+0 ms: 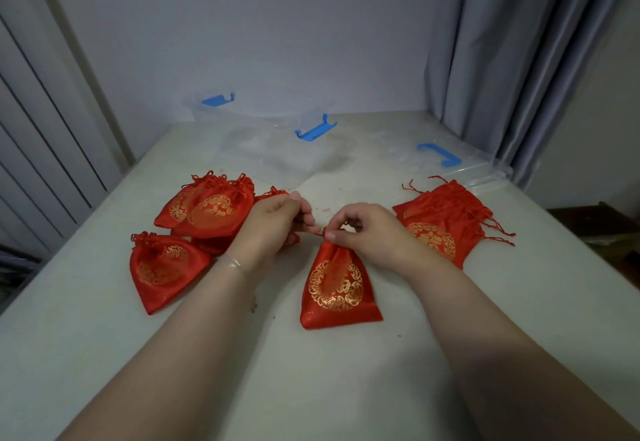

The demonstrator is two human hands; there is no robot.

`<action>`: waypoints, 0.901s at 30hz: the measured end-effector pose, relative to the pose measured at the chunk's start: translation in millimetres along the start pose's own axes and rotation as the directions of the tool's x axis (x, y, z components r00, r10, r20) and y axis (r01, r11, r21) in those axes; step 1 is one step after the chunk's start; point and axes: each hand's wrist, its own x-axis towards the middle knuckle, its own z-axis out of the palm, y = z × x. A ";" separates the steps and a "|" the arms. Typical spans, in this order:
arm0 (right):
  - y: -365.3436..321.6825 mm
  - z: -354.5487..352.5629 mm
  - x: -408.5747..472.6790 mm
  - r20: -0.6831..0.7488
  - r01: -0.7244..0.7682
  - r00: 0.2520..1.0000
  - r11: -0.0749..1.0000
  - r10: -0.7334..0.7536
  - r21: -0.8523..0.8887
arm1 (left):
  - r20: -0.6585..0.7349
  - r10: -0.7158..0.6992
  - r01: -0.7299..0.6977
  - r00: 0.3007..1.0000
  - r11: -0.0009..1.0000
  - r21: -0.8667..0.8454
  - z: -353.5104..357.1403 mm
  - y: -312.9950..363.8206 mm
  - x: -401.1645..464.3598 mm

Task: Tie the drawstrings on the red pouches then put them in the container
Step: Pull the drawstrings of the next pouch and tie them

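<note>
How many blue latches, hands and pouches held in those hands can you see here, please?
Blue latches: 3
Hands: 2
Held pouch: 1
Total: 6

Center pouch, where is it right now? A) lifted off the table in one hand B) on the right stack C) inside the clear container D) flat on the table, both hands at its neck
D: the center pouch lies on the table, with the left hand and right hand pinching its drawstring at the neck.
</note>
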 end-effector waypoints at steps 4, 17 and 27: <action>2.5 2.8 -0.2 0.036 -0.038 0.999 0.999 0.039 -0.037 | 0.128 0.142 -0.159 0.982 0.977 0.140 -0.3 0.3 -6.4; -9.4 -1.9 -3.3 -0.089 0.077 0.996 0.632 -0.013 0.771 | 0.218 0.216 -0.291 0.952 0.856 0.427 13.9 -11.8 -4.7; 4.2 -0.2 -2.2 -0.061 0.055 0.997 0.987 -0.046 0.150 | 0.221 0.293 -0.357 0.930 0.863 0.359 11.8 -8.8 -6.1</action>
